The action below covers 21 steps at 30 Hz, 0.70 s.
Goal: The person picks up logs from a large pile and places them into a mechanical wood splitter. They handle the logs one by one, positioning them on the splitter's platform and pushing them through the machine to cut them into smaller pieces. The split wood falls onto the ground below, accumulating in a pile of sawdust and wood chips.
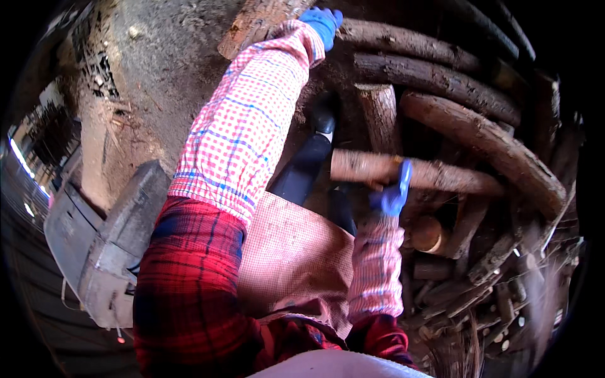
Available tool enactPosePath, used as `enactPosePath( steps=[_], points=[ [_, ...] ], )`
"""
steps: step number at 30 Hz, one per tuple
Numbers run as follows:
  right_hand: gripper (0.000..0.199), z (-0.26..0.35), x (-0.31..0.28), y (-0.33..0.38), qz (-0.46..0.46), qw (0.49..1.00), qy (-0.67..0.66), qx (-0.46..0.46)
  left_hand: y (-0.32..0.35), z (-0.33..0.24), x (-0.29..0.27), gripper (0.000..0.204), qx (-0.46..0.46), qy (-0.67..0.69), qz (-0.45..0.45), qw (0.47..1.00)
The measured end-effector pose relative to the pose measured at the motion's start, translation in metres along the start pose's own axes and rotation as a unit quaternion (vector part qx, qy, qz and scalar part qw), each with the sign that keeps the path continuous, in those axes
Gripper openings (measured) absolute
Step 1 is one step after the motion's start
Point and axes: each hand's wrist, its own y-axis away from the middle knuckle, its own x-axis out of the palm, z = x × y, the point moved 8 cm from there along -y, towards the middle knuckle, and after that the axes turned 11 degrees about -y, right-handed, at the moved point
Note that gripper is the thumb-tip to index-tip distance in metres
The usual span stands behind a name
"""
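I see bare dirt ground (pixel 157 57) open on the far left, while stacked logs (pixel 479 132) crowd the right. My left hand (pixel 322 24) stretches far with its grip closed on a rough log (pixel 252 22). My right hand (pixel 394 195), nearer, grips a pale log (pixel 372 167) lying crosswise on the pile

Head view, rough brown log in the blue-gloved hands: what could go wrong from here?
1. The right hand grips the short rough brown log only near one end; it may tip or slip out.
2. The left hand rests on a bark-covered log at the top of the loosely stacked log pile; pulling it could possibly shift neighbouring logs.
3. The dark boots stand right below; a dropped log could land on them.
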Motion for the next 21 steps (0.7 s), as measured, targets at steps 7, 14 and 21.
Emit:
enactPosePath(
  steps=[7,14,21],
  points=[
    [0.063,0.045,0.007,0.156,0.028,0.987,0.003,0.16,0.124,0.034,-0.03,0.069,0.04,0.029,0.137,0.989],
    [0.062,0.047,0.013,0.258,0.06,0.95,0.089,0.292,0.48,0.027,0.061,0.047,-0.079,0.712,0.167,0.677],
    [0.06,0.02,0.01,0.358,0.145,0.907,0.313,0.24,0.838,-0.085,0.104,0.06,-0.12,0.982,-0.083,0.118]
  ],
)
